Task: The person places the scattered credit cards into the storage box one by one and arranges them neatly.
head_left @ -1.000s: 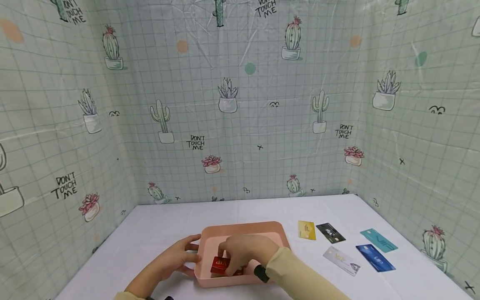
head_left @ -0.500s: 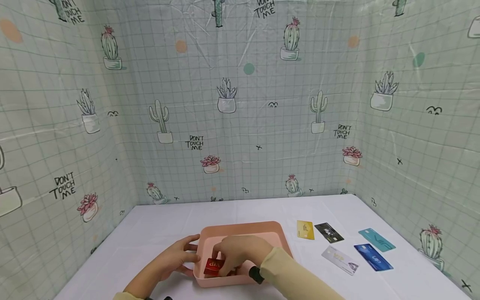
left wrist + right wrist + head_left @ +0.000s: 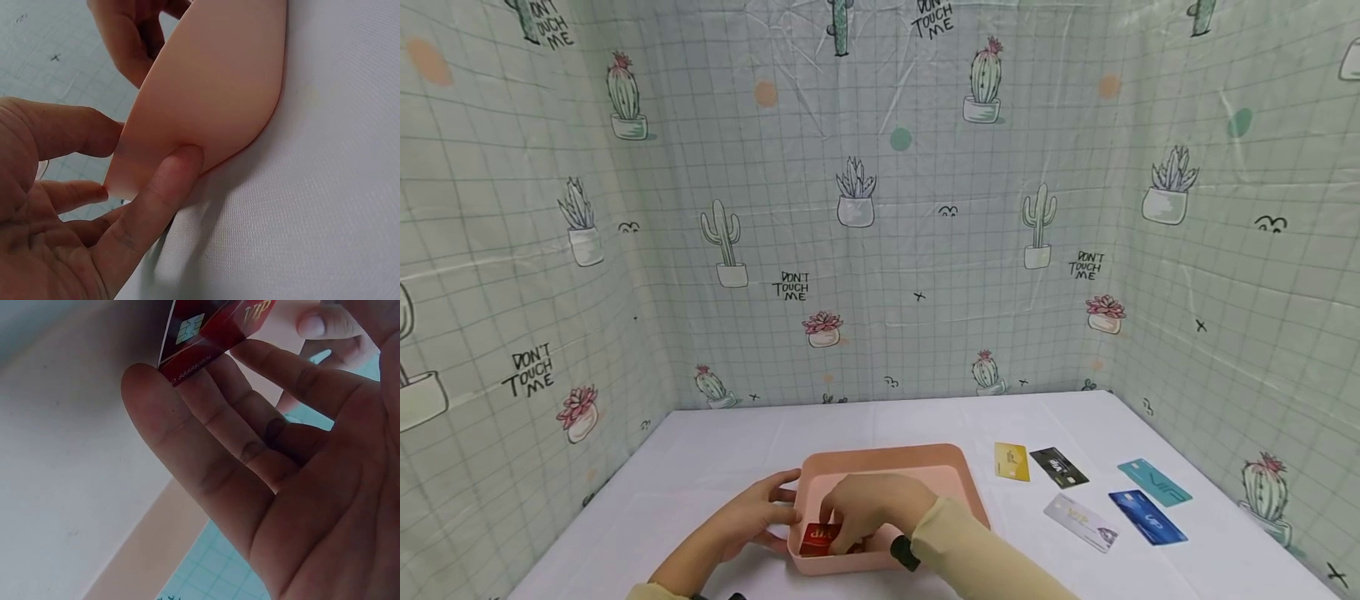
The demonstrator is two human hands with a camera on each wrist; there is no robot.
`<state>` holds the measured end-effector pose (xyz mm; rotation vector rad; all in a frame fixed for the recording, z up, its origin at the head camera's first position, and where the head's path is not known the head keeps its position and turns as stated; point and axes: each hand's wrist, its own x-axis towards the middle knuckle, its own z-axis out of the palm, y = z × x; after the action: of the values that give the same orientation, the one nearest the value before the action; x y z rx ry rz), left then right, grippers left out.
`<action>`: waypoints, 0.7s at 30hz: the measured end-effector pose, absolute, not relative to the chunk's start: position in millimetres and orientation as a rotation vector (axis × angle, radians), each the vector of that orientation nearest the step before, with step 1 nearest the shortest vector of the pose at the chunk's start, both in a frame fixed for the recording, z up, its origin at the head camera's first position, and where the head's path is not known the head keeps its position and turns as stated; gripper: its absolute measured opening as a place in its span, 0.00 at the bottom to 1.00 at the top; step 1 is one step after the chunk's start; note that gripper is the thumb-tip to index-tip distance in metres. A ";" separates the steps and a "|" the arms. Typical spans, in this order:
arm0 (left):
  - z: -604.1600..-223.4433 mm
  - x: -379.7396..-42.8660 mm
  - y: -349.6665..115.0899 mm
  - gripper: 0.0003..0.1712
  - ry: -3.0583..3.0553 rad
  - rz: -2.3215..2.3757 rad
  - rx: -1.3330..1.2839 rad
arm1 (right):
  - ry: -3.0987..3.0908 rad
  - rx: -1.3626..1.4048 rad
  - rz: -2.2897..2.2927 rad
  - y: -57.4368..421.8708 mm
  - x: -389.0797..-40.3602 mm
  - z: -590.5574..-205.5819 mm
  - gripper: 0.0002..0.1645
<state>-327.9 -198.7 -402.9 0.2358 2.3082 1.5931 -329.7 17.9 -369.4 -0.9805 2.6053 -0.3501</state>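
Observation:
A pink tray [image 3: 887,457] stands at the table's front middle. My left hand [image 3: 747,518] grips its left side. In the left wrist view, one fingertip presses the tray's outer wall [image 3: 212,81] and another digit meets the rim. My right hand [image 3: 876,504] reaches into the tray and pinches a red card [image 3: 817,538] near the front left corner. Gold "VIP" lettering and a chip show on the red card [image 3: 209,331] in the right wrist view. The right hand covers part of the card in the head view.
Right of the tray lie several cards: a gold card [image 3: 1012,462], a black card [image 3: 1059,467], a teal card [image 3: 1155,482], a silver card [image 3: 1081,522] and a blue card [image 3: 1147,517]. Cactus-print sheeting [image 3: 895,250] walls the white table [image 3: 737,433] behind and at both sides.
The right hand has moved left inside the tray with the red card, toward the front left corner; the card now lies lower there. The left hand has stayed in place.

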 end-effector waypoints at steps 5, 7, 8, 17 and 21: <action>-403.7 -329.1 -198.3 0.46 2.297 1.597 0.236 | 2.604 -0.980 -0.349 15.3 -327.3 -368.6 0.10; -404.3 -329.8 -198.2 0.46 2.298 1.597 0.231 | 2.603 -0.975 -0.345 14.1 -326.6 -368.1 0.08; -404.5 -330.0 -198.3 0.46 2.299 1.598 0.228 | 2.606 -0.974 -0.338 13.4 -326.3 -368.0 0.07; -405.0 -331.0 -198.0 0.46 2.298 1.600 0.237 | 2.616 -0.980 -0.340 10.6 -325.1 -369.5 0.04; -405.8 -330.4 -198.3 0.46 2.297 1.608 0.232 | 2.586 -0.962 -0.378 10.4 -325.4 -370.5 0.04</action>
<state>-330.4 -198.3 -405.8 0.2324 2.2973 1.6075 -325.4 10.4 -370.5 -0.9619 2.5864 -0.3780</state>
